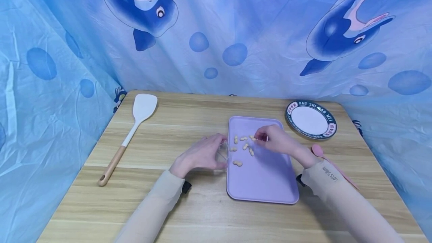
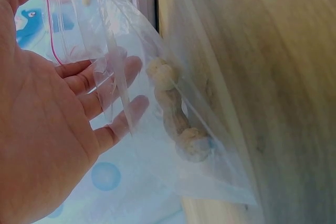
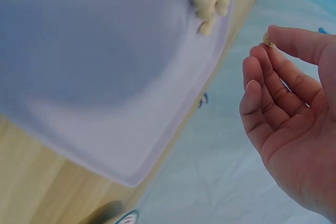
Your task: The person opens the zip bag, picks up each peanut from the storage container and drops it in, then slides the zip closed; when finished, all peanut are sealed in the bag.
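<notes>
My left hand (image 1: 204,153) holds a clear zip bag (image 2: 210,187) beside the tray's left edge. Through its film, several unshelled peanuts (image 2: 172,108) show inside; in the left wrist view my thumb is at the bag's mouth and the fingers lie along its far side. Over the lilac tray (image 1: 263,183), my right hand (image 1: 278,140) pinches one peanut (image 3: 268,40) between thumb and fingertips. Several more peanuts (image 1: 237,163) lie scattered on the tray's left half.
A white spatula (image 1: 131,134) with a wooden handle lies at the left. Behind the right hand is a plate (image 1: 308,120) with a dark patterned rim. A pink spoon (image 1: 317,150) lies partly under the right forearm. A blue curtain (image 1: 216,21) hangs along the table's back.
</notes>
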